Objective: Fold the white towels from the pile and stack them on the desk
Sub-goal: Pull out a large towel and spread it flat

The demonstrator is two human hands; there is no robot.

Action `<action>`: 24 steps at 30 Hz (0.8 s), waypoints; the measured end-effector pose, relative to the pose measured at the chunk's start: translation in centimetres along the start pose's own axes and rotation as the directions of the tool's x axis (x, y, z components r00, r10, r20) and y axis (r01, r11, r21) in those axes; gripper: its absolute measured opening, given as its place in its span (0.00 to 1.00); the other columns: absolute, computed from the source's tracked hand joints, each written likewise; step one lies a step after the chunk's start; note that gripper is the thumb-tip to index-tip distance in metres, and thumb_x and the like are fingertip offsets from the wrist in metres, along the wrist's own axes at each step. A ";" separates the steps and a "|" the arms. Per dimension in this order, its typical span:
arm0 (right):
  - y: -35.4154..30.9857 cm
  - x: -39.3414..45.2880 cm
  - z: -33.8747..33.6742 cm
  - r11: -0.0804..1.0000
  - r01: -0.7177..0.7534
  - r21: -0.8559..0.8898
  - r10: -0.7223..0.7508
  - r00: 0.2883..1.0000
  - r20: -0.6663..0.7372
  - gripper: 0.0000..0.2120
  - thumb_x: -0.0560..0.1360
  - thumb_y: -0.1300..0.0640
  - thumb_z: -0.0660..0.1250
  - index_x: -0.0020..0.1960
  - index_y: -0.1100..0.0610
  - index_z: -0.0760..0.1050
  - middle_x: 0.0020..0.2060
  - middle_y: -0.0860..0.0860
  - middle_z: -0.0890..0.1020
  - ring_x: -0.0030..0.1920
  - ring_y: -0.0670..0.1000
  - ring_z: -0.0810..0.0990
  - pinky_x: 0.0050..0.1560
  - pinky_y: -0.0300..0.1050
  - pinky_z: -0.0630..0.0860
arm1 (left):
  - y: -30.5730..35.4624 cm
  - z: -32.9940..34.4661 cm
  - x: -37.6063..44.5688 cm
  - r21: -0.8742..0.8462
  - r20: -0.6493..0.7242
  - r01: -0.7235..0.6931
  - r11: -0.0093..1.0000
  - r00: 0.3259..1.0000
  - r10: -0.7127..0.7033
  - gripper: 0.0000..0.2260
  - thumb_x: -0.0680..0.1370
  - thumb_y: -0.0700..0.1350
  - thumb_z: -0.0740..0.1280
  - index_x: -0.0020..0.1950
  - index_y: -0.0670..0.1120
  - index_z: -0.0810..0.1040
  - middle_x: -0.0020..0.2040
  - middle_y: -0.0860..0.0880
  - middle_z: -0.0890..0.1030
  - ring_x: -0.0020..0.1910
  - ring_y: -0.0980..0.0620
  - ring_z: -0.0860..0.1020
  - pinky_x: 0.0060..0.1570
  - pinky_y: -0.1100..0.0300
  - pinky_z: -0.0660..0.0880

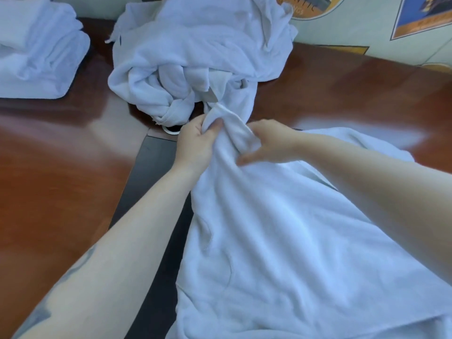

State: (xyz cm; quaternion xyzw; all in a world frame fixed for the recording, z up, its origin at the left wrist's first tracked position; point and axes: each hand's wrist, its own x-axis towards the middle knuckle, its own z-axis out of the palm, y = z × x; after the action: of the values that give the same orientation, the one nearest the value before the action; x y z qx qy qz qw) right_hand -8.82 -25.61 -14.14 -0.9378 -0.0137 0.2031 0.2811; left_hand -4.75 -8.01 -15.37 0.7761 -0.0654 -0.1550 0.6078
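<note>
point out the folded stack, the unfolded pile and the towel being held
folded stack [41,59]: head view, top towel's front folds
unfolded pile [195,52]: head view, middle of the heap
held towel [281,228]: head view, flat middle of the cloth

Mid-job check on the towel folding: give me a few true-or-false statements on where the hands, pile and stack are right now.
1. The left hand grips a bunched end of the white terry towel spread in front. True.
2. The right hand rests on the folded white towel stack. False: it is at the same bunched end, beside the left hand.
3. The unfolded white towel pile sits on the glossy brown wooden desk. True.
4. The folded stack lies at the far right. False: far left.
</note>
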 end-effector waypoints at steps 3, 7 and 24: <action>2.1 -0.6 0.2 0.971 -0.071 -0.227 0.105 0.984 0.141 0.28 0.64 0.40 0.77 0.56 0.55 0.75 0.50 0.50 0.79 0.52 0.54 0.76 0.54 0.49 0.74 | -1.7 1.0 0.0 0.105 -0.061 0.006 0.994 0.998 0.000 0.13 0.82 0.45 0.62 0.40 0.40 0.69 0.35 0.50 0.66 0.35 0.54 0.64 0.37 0.59 0.62; 3.9 -0.8 -0.7 0.733 0.183 -0.655 -0.091 0.981 0.172 0.22 0.65 0.38 0.71 0.42 0.57 0.74 0.45 0.48 0.74 0.53 0.52 0.70 0.60 0.46 0.65 | -2.7 2.2 0.7 0.203 -0.120 0.013 0.979 0.993 0.011 0.16 0.82 0.46 0.61 0.35 0.47 0.64 0.33 0.53 0.65 0.31 0.57 0.63 0.34 0.62 0.61; 14.4 -11.7 4.5 0.753 -0.658 0.013 0.532 0.596 -0.601 0.24 0.69 0.67 0.64 0.63 0.53 0.74 0.58 0.52 0.75 0.61 0.57 0.71 0.56 0.49 0.63 | -3.4 6.5 2.7 0.599 -0.409 0.017 0.801 0.866 0.287 0.23 0.72 0.34 0.66 0.66 0.47 0.74 0.68 0.46 0.71 0.69 0.41 0.67 0.65 0.44 0.63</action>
State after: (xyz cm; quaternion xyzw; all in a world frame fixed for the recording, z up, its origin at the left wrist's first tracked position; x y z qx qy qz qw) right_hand -22.60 -37.06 -20.87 -0.9270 0.3650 -0.0073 0.0864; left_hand -4.58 -13.97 -20.43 0.9309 -0.0139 0.1153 0.3463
